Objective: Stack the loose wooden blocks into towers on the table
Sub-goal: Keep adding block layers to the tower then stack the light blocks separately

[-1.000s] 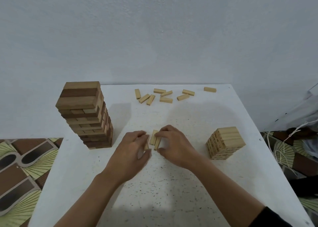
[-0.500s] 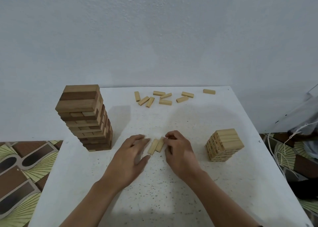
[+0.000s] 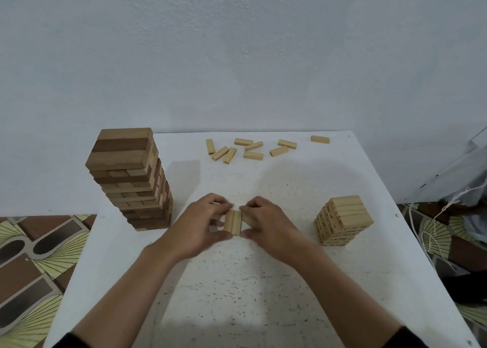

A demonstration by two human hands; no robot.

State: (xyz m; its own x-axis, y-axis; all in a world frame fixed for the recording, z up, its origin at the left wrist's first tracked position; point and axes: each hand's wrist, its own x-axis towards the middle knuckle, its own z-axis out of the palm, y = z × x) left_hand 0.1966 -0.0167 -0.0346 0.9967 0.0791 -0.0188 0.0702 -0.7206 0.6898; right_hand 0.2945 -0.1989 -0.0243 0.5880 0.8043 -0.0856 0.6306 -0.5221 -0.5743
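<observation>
Two blocks [image 3: 233, 222] lie pressed between my left hand [image 3: 201, 222] and right hand [image 3: 268, 225]. Both hands grasp them on the bench [image 3: 237, 295].

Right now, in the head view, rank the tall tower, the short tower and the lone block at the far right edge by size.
1. Tall tower, plainly largest.
2. Short tower.
3. Lone block, smallest; it lies farther from the camera, but that alone cannot explain the gap.

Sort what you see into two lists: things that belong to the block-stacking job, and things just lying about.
Job: blocks between the hands; left hand; right hand; loose blocks; tall tower; short tower; table.
Lying about: white cord; patterned floor.
</observation>
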